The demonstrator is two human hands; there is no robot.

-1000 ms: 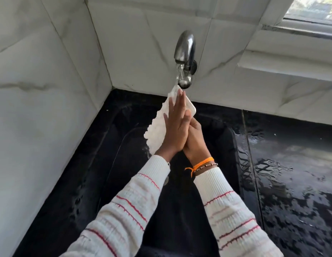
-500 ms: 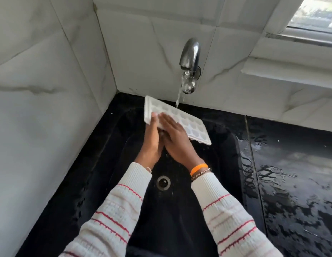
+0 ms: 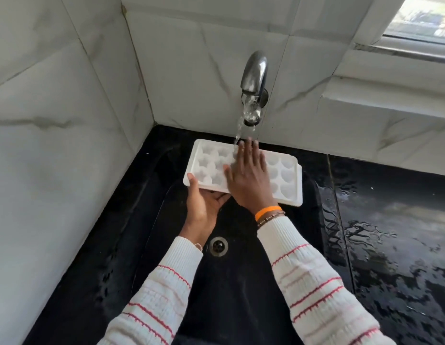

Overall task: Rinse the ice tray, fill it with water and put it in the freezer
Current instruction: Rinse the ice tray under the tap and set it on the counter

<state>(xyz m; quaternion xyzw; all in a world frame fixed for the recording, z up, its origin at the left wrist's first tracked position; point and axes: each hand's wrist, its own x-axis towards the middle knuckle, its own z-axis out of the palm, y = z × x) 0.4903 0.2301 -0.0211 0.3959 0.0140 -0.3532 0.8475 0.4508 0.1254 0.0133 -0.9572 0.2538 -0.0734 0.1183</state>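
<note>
A white ice tray (image 3: 286,175) with several moulded cells is held nearly level, cells up, over the black sink (image 3: 166,220). My left hand (image 3: 204,207) supports it from below at its near left edge, thumb on the rim. My right hand (image 3: 248,178) lies flat on top of the tray's middle, fingers spread. A chrome tap (image 3: 253,78) on the back wall runs water, and the stream lands on the tray just by my right fingertips.
The sink's drain (image 3: 218,246) sits below my wrists. A wet black counter (image 3: 390,245) lies to the right. White marble-look tiled walls close in at the left and back, with a window ledge (image 3: 390,100) at the upper right.
The tray went from upright between my palms to flat with its cells up under the stream. My right hand moved onto its top and my left hand slid under its left edge.
</note>
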